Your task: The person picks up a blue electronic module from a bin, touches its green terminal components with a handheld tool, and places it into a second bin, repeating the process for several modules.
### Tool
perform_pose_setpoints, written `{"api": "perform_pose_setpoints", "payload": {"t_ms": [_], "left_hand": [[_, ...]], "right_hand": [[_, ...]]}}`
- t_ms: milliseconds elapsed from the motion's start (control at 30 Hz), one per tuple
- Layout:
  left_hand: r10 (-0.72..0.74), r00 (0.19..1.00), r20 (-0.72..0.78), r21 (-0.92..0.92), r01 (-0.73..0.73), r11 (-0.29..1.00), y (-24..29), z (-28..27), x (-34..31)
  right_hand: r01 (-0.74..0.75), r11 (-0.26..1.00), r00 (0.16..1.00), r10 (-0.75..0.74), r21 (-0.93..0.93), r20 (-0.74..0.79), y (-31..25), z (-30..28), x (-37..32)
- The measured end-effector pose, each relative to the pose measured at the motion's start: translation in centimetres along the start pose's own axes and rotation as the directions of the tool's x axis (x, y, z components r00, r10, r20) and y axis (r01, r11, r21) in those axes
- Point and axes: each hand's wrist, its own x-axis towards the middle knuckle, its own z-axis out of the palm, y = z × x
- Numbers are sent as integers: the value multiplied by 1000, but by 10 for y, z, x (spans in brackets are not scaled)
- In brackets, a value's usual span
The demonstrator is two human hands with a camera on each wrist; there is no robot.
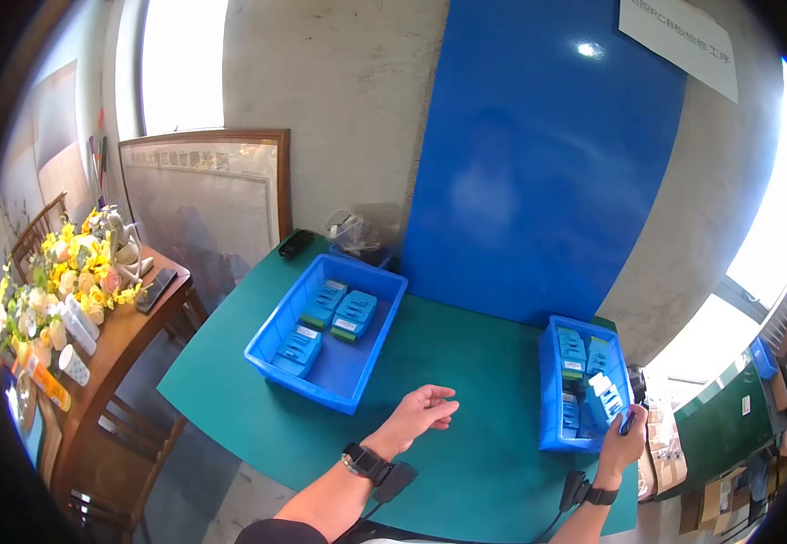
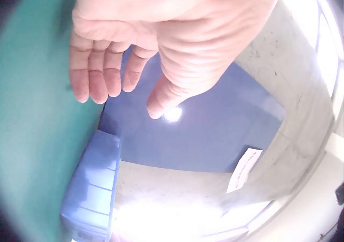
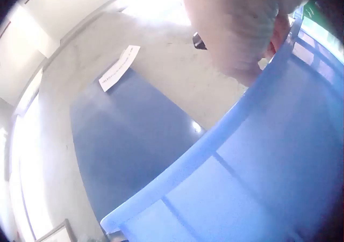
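Note:
My left hand (image 1: 419, 419) hovers over the green table (image 1: 489, 385) between two blue bins, fingers loosely bent and apart from the thumb, with nothing in them. In the left wrist view the same hand (image 2: 156, 54) shows its separate fingers. My right hand (image 1: 625, 442) is at the near right corner of the right bin (image 1: 546, 385) and grips a small dark pen-like object (image 1: 627, 422). Its fingertips are right at a tilted blue module (image 1: 606, 399) in that bin. In the right wrist view, the bin's wall (image 3: 215, 183) hides the fingertips of the right hand (image 3: 236, 32).
Several blue modules (image 1: 354, 313) with green connectors lie in the left bin (image 1: 307, 392). A black case (image 1: 296, 244) and a clear plastic bag (image 1: 354, 232) are at the table's back. A blue panel (image 1: 539, 163) leans against the wall. Flowers (image 1: 85, 263) stand on a wooden table at left.

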Motion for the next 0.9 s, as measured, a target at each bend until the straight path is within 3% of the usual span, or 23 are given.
{"api": "perform_pose_setpoints", "payload": {"t_ms": [133,233,300,333,433,500,533,600,633,733,867,900], "left_hand": [[8,1000,-7,44,-8,999,4,1,-2],[51,999,-7,40,-51,998,7,1,-3],[96,995,-11,25,-95,995,19,4,-11],[116,993,-11,17,-116,993,26,7,-17],[197,980,-13,199,-191,961,61,2,-35],[296,954,-52,463,-239,853,90,-19,-43],[375,924,-77,649,-239,722,106,-34,-42],[448,880,-158,806,-147,573,133,-65,-36],[409,882,-235,792,-70,607,139,-88,-26],[219,795,-565,719,345,604,162,-117,-21],[109,674,-730,669,674,312,156,-147,-3],[61,689,-722,680,689,250,153,-152,-1]], "right_hand": [[120,925,992,-95,362,-85,-45,7,-19],[39,820,975,-156,571,156,-122,-1,-45],[99,730,941,-290,677,176,-146,16,-66],[32,661,926,-302,750,227,-157,20,-75],[-180,515,911,-235,838,340,-165,45,-104],[-209,524,890,-248,825,383,-159,51,-115],[-227,533,878,-251,815,409,-156,53,-120],[-226,524,877,-259,821,406,-153,57,-120],[-225,519,877,-262,825,403,-152,59,-119],[-224,538,880,-246,813,405,-153,67,-119],[-217,580,864,-259,785,431,-149,66,-116],[-212,576,863,-268,789,427,-147,68,-116]]}}
